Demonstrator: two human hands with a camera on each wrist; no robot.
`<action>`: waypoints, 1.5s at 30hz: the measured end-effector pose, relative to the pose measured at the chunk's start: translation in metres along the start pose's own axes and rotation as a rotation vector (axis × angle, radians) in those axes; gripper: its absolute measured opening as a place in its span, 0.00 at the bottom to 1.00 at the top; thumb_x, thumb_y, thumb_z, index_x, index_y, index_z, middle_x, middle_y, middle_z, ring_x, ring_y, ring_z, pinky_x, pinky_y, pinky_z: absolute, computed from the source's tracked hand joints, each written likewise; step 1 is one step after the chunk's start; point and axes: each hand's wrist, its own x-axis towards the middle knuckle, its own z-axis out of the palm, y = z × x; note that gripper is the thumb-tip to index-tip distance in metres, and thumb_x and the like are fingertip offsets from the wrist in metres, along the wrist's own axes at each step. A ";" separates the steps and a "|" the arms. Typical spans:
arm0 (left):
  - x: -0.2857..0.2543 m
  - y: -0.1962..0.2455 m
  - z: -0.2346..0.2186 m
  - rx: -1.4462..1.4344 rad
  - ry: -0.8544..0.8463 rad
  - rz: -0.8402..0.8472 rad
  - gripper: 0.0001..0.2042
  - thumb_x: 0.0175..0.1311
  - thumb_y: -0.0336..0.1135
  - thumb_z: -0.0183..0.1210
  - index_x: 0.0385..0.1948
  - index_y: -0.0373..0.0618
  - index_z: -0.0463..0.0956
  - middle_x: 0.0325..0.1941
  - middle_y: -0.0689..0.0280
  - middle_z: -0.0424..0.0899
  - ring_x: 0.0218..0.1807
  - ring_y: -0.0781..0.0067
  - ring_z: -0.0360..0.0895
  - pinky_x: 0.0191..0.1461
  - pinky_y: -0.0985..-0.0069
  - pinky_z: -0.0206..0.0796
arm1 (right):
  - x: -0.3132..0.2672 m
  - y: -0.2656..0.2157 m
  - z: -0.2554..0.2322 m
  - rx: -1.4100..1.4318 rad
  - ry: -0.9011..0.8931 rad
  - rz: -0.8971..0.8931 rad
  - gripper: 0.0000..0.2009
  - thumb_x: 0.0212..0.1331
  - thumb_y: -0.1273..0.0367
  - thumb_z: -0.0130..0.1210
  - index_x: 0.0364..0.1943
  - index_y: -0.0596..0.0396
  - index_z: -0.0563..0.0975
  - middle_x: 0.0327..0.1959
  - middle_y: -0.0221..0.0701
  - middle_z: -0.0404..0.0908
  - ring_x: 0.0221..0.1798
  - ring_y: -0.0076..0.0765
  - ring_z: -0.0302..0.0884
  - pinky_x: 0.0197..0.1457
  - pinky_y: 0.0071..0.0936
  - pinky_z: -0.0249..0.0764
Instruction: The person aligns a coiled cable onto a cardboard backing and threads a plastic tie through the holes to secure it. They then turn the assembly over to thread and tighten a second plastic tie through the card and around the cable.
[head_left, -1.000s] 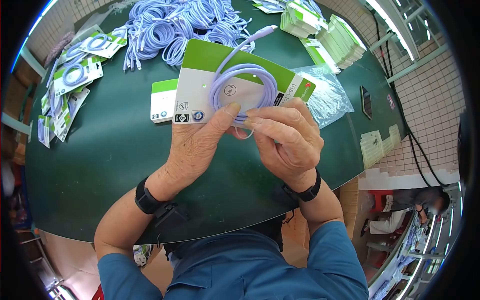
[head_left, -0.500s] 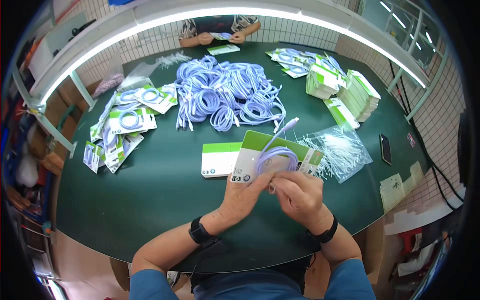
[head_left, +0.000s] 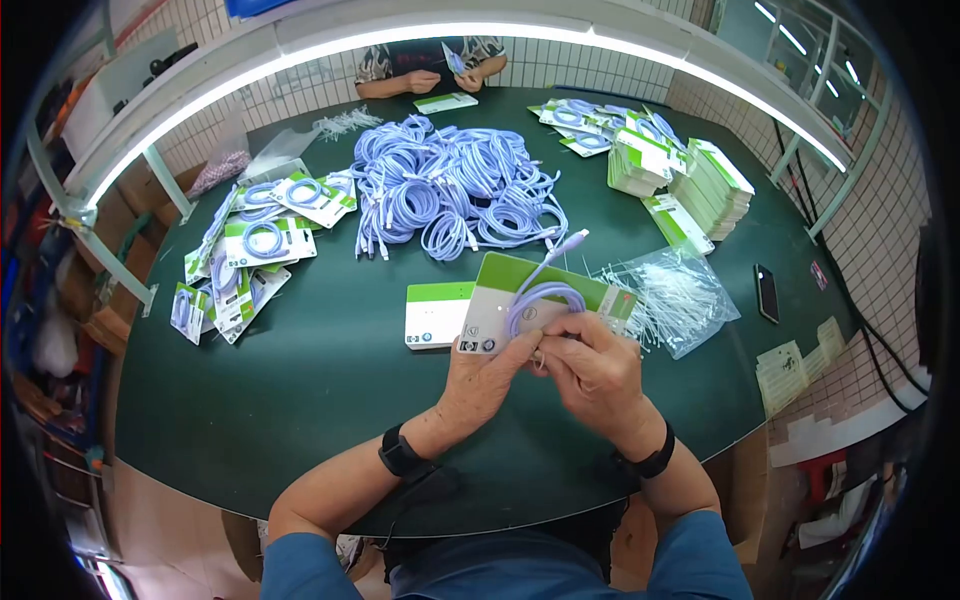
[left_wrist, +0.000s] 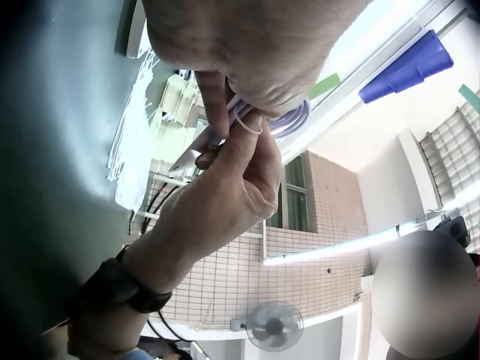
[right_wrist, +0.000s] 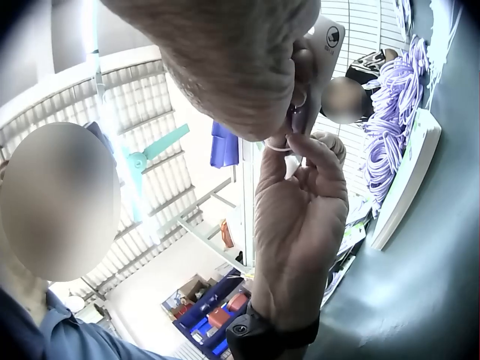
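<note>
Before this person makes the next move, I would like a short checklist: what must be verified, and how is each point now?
1. Card gripped by left hand: ok.
2. Coil in front of card: ok.
3. Plug free of both hands: ok.
4. Right hand at the tie: ok.
5. Tie drawn tight: not ok, a loose loop shows.
6. Tie ends joined: cannot tell, hidden.

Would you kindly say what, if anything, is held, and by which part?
The left hand holds a green-and-white card and coiled lilac cable by their lower edges; the right hand seems to pinch a thin white tie there.
</note>
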 end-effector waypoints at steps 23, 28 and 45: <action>-0.004 0.010 0.006 0.097 -0.144 -0.099 0.22 0.73 0.28 0.61 0.66 0.38 0.67 0.58 0.53 0.81 0.46 0.63 0.84 0.33 0.69 0.82 | -0.066 0.061 -0.025 1.345 -0.234 0.892 0.38 0.56 0.48 0.74 0.66 0.56 0.76 0.57 0.35 0.86 0.57 0.31 0.85 0.56 0.30 0.84; -0.005 0.010 0.007 0.105 -0.172 -0.088 0.23 0.72 0.28 0.62 0.66 0.37 0.67 0.58 0.52 0.81 0.43 0.64 0.84 0.32 0.69 0.81 | -0.073 0.055 -0.026 1.282 -0.192 0.979 0.40 0.57 0.43 0.71 0.67 0.56 0.75 0.58 0.35 0.86 0.57 0.33 0.85 0.57 0.31 0.84; -0.008 0.005 0.009 0.117 -0.167 -0.103 0.21 0.72 0.27 0.63 0.64 0.35 0.69 0.55 0.53 0.83 0.40 0.67 0.84 0.31 0.71 0.80 | -0.076 0.054 -0.019 1.312 -0.182 0.961 0.20 0.74 0.62 0.59 0.64 0.56 0.78 0.59 0.39 0.85 0.58 0.33 0.86 0.52 0.30 0.86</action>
